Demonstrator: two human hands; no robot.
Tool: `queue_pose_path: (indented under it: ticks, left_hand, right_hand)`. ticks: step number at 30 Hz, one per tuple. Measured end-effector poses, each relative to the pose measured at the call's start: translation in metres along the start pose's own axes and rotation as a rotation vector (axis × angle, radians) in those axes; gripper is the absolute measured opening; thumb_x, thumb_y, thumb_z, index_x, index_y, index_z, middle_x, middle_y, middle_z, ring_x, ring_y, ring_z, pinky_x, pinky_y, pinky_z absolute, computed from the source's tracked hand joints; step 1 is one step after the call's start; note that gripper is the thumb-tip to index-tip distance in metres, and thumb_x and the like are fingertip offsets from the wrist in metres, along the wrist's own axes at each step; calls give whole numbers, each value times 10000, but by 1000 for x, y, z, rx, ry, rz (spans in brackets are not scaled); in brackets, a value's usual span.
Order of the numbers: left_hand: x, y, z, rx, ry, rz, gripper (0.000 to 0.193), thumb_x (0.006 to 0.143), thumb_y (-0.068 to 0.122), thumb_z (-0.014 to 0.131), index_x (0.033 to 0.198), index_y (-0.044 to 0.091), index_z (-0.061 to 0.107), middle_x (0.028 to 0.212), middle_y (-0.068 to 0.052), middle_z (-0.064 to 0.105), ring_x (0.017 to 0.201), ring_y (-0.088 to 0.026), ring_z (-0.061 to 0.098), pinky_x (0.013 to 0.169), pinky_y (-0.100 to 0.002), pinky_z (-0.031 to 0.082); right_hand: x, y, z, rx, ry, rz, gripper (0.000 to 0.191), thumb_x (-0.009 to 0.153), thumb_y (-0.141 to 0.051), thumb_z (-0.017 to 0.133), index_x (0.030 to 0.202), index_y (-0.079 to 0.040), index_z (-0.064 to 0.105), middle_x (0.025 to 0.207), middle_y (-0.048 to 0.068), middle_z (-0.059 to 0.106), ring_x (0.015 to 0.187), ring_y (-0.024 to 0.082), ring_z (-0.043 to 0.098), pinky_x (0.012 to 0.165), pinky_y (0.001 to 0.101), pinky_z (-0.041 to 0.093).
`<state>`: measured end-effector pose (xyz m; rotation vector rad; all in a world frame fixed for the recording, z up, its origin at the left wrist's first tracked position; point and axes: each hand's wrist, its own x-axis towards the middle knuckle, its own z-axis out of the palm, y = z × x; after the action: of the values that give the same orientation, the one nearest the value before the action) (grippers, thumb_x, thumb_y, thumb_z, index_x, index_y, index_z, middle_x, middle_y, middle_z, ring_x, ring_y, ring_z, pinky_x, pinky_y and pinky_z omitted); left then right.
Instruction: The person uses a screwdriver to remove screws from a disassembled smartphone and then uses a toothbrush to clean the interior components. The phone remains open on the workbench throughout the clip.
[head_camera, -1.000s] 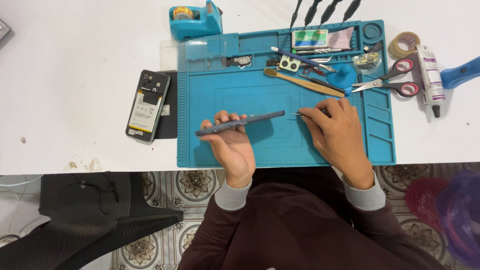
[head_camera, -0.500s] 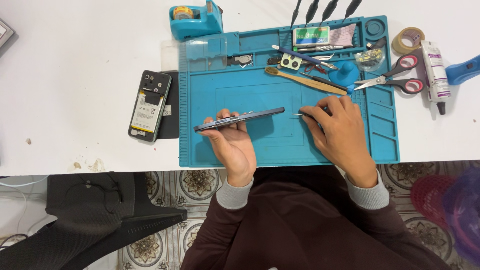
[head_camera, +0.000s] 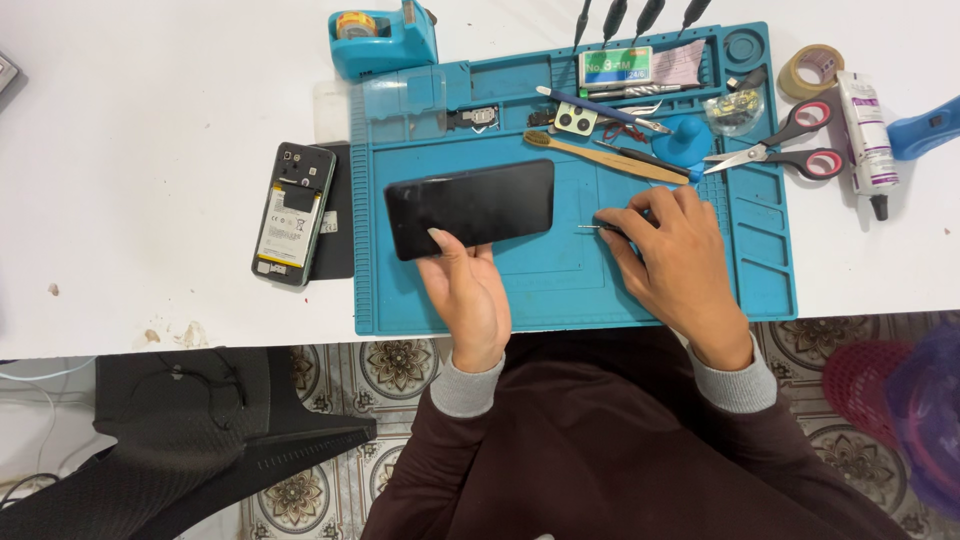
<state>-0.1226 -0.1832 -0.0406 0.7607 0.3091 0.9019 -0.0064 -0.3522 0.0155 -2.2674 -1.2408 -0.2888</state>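
Observation:
My left hand (head_camera: 468, 288) holds a black phone screen panel (head_camera: 470, 207) flat, its dark glass face up, above the left half of the blue repair mat (head_camera: 760, 270). My right hand (head_camera: 672, 262) rests on the mat's middle and pinches thin metal tweezers (head_camera: 592, 227) whose tip points left toward the panel. An opened phone body (head_camera: 293, 212) with its battery showing lies on the white table left of the mat.
At the mat's far edge lie a wooden-handled brush (head_camera: 600, 157), a blue pen-like tool (head_camera: 600, 108), a small parts box (head_camera: 615, 66) and a blue suction cup (head_camera: 686, 140). Scissors (head_camera: 785, 145), a glue tube (head_camera: 866, 140), a tape roll (head_camera: 812, 68) and a tape dispenser (head_camera: 382, 38) surround it.
The screen panel was held edge-on as a thin strip; my left hand has turned it so its flat black face points up. My right hand has stayed with the tweezers.

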Motion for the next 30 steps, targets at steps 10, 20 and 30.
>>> queue_pose_path:
  ticks: [10,20,30]
  left_hand:
    - [1,5,9,-42,40,18,464,1120,196,502,1547,147,328,1504,-104,468,1358,-264,501,1163,-485,414]
    - [90,68,-1,-18,-150,-217,331,1157,272,416,1395,73,531,1158,-36,625,980,-124,620,833,-316,545]
    - [204,21,53,-77,-270,-130,679,1021,684,349,959,70,633,525,8,477,349,-93,442,281,-236,324]
  right_hand:
    - [0,0,-8,14,-62,-33,269,882,-169,775,1143,-136,717,1036,60,593,961,272,542,812,407,422]
    - [44,28,-60,-426,-175,-332,464,822,-387,724,1185,-99,708,1089,118,692,1035,302,638,946,516,439]
    - [140,32,-1,-269,-90,-325,279,895,-335,733,868,-58,705,862,125,661,829,310,655,721,462,468]
